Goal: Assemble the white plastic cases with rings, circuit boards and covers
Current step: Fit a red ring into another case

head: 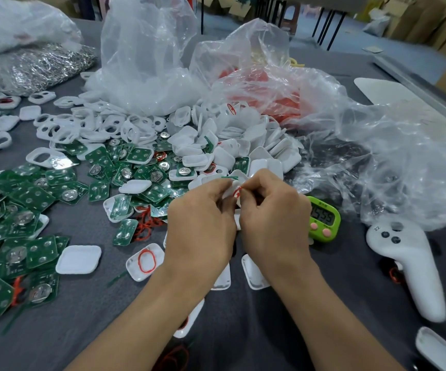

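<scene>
- Far left, top: clear bag of metal rings [37, 68] lies on the grey table [88, 303]. Its left part is cut off by the frame edge.
- Left: big heap of green circuit boards [16, 210], many w/ a round metal cell on top. The heap also runs out of frame at the left.
- Behind the heap: white covers [64, 129] w/ two openings each, spread loose on the table.
- Just left of the forearms: open case half [133, 266] lies flat, w/ a red loop [146, 260] inside.
- Left hand [200, 223]: fingers curled, pinching the white case [233, 195] from its left side.
- The white case is held above the table, approx. centre of frame, between both hands. Fingers hide most of it; only a small white part and a red ring [238, 192] show. A thin green edge is just above it, cannot tell what it is.
- Right hand [272, 218]: fingers curled, fingertips pinch at the case near the red ring. Ring or rim, cannot tell.
- Right of the hands: green timer [323, 218], partly hidden by the right hand, digits blurred.
- Far right: white controller [409, 266] on the table, crumpled plastic bag [403, 156] behind it.
</scene>
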A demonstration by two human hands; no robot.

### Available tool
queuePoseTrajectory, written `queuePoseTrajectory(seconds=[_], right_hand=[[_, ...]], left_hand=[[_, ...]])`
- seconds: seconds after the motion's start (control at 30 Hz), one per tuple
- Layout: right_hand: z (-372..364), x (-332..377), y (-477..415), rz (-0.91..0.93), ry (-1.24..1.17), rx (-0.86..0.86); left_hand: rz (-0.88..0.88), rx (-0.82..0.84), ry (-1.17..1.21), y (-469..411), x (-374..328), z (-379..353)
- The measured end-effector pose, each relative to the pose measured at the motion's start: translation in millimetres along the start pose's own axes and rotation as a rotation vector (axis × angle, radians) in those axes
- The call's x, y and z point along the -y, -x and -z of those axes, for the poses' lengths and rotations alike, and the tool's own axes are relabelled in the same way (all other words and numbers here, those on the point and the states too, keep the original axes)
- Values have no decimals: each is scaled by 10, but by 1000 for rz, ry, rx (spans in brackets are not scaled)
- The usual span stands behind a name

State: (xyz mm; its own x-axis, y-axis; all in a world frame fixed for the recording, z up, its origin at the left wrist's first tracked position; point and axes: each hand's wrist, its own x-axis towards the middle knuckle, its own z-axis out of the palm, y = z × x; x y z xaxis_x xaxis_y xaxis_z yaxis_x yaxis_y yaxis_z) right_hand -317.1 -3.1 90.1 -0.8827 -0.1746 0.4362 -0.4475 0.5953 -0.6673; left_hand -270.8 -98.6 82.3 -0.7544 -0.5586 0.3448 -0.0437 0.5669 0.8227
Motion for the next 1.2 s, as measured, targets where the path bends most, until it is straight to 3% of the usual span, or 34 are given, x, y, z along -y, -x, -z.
queuePoseTrajectory(seconds=[0.07,0.2,0.33,0.57,0.77,1.0,1.13,1.2], right_hand=[[-4,-16,5,0,-19,-13],[15,-78,-7,-75,-122,40],[-1,-120,-33,-154,-157,65],[53,-137,-39,-47,95,102],[95,-73,-49,-31,198,105],[97,-30,-41,-15,157,111],[19,55,31,85,109,-34],[-1,4,20,81,68,-26]], left_hand=[[49,2,56,-19,10,0],[302,82,415,-119,126,44],[375,181,633,-168,131,72],[243,337,517,-159,141,71],[279,294,517,-181,124,83],[239,269,429,-132,139,10],[222,241,411,-96,97,-21],[234,188,434,-108,93,-11]])
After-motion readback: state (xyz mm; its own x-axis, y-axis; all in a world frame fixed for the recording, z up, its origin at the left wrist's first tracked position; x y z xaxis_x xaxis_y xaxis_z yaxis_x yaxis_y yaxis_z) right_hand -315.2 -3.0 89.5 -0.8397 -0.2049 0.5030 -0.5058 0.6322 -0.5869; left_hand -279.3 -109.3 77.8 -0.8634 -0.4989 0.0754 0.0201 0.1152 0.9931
